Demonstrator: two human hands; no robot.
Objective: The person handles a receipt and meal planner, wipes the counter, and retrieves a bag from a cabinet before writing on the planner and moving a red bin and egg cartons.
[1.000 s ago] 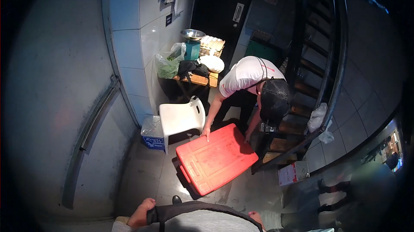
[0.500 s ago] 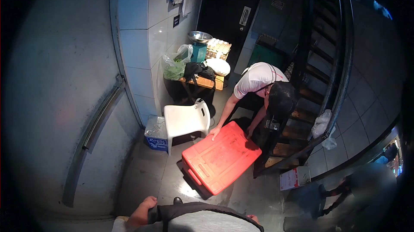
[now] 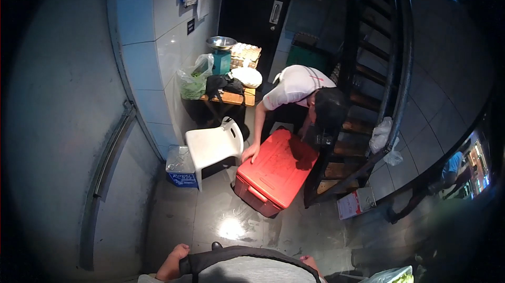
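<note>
My left hand (image 3: pixel 180 252) hangs low by my waist, its fingers curled with nothing visible in them. On the other side, my right hand (image 3: pixel 307 260) is partly behind my body, its fingers also curled in. Neither touches anything in front of me. Ahead on the floor is a red lidded cooler box (image 3: pixel 279 167) with a handle on its near end. A person in a white shirt (image 3: pixel 300 84) bends over it, one hand (image 3: pixel 251 153) on its left edge. That person's other hand is hidden.
A white chair (image 3: pixel 214 143) stands left of the cooler, beside a blue-and-white box (image 3: pixel 181 166). Behind, a wooden table (image 3: pixel 234 97) bears a scale (image 3: pixel 221 61), egg trays and bags. Metal stairs (image 3: pixel 368 99) rise on the right. A plastic bag with greens (image 3: pixel 397 275) shows at bottom right.
The red cooler box has moved away from me, towards the stairs, with the bent person's hand on it. The view has shifted, and a bag of greens now shows at bottom right.
</note>
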